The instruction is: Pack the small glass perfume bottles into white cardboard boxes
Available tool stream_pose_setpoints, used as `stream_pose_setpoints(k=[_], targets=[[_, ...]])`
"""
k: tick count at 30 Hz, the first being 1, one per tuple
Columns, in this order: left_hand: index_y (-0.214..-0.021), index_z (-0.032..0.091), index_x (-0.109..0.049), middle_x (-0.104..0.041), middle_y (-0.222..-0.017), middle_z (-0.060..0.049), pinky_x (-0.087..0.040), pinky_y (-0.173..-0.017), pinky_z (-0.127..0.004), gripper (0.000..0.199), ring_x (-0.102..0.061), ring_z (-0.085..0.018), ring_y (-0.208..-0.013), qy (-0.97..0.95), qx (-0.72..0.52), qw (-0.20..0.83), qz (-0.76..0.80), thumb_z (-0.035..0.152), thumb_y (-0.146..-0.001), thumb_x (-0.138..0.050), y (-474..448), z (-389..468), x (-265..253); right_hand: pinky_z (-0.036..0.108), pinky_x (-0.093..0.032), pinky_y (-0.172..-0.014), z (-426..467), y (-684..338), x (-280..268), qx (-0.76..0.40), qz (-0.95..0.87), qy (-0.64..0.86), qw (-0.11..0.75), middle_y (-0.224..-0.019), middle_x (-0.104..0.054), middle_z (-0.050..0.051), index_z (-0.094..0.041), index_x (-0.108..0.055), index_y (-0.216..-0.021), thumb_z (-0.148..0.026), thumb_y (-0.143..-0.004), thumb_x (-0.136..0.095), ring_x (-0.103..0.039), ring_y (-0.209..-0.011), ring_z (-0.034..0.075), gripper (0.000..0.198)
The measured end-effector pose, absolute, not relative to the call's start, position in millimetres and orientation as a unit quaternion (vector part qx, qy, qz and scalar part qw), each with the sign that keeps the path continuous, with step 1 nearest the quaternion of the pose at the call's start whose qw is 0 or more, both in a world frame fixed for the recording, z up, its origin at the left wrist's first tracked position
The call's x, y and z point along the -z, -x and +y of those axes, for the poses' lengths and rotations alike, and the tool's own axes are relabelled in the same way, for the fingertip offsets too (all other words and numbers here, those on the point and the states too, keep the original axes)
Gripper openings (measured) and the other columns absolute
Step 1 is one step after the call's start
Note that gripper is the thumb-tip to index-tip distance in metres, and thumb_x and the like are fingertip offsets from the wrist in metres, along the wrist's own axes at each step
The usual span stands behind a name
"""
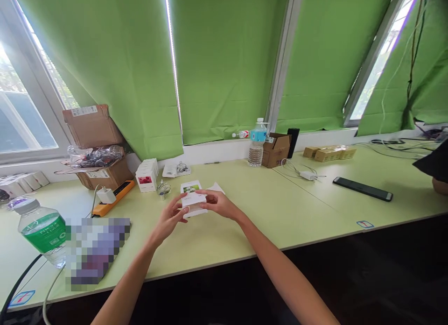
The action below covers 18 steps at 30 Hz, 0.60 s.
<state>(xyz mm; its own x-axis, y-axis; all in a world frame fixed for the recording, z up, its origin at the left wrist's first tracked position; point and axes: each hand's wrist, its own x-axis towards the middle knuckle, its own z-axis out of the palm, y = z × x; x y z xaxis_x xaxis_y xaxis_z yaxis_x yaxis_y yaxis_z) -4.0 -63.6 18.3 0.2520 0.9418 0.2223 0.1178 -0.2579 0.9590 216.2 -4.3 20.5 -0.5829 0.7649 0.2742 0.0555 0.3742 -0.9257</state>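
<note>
Between my two hands is a small white carton [193, 200] with a green and white picture on its far panel and a flap standing out at its near side. My left hand [171, 216] grips its left side, thumb at the lower corner. On the right, my right hand [220, 203] is closed on the other side with the fingers along the edge. A white paper or flap [216, 187] shows behind my right hand. Left of the carton stands a small clear glass bottle [163, 189]. Behind that is a group of white boxes [147, 175], the front one with a red picture.
An orange power strip [114, 199] with a white plug and a pixelated item [98, 250] lie to the left, beside a green-labelled bottle [44, 231]. Cardboard boxes [93, 129], a water bottle [257, 145] and an open carton [276, 150] line the back. A phone [363, 188] lies right.
</note>
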Motion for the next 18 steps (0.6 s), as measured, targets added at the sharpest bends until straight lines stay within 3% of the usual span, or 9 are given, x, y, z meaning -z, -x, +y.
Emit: stream_pose_setpoints(k=[18], targets=[[-0.136,0.027,-0.04,-0.062,-0.107,-0.007,-0.049,-0.071,-0.028,0.061,-0.059,-0.017,-0.085,-0.64,-0.453,0.459,0.416,0.05,-0.082,-0.055,0.2,-89.7,8.4,0.034,-0.049,-0.076,-43.9,-219.5,-2.3,-0.483,-0.725,0.315,0.376,-0.096,-0.065,0.006,-0.023,-0.049,-0.129,-0.035,-0.079,-0.063,-0.061,-0.086,0.02,0.054]])
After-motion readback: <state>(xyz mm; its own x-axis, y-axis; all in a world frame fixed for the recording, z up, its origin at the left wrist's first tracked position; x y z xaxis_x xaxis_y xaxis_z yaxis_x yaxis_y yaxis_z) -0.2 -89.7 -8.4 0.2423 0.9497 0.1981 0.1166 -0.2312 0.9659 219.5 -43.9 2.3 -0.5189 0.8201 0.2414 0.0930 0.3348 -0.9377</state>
